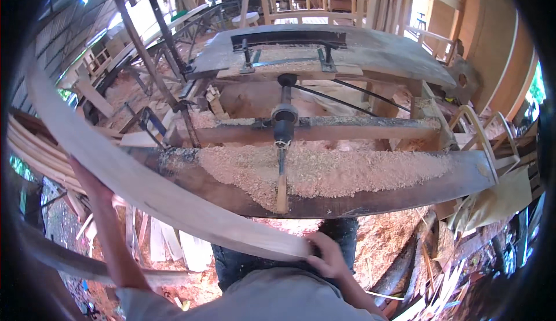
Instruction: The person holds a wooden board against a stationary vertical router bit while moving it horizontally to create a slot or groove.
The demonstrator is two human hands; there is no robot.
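Note:
A long, curved, pale wooden board (156,191) sweeps from the upper left down to the front of my body. My left hand (95,182) is against its outer lower edge, with the fingers partly hidden behind the wood. At the near end, my right hand (327,254) is closed around the board's tip. Just beyond the board stands a wooden workbench (370,206) heaped with sawdust (341,170). A dark metal spindle (284,125) points toward me over it, with a slim rod and a light wooden handle-like piece (282,196) in line below.
A tabletop (382,52) with a dark metal fence (289,39) and two clamps lies behind the spindle. Black belts (353,100) run to the right. Curved wooden pieces (43,153) are stacked at left. Offcuts (405,263) lie at lower right, and a bent wooden frame (483,133) stands at right.

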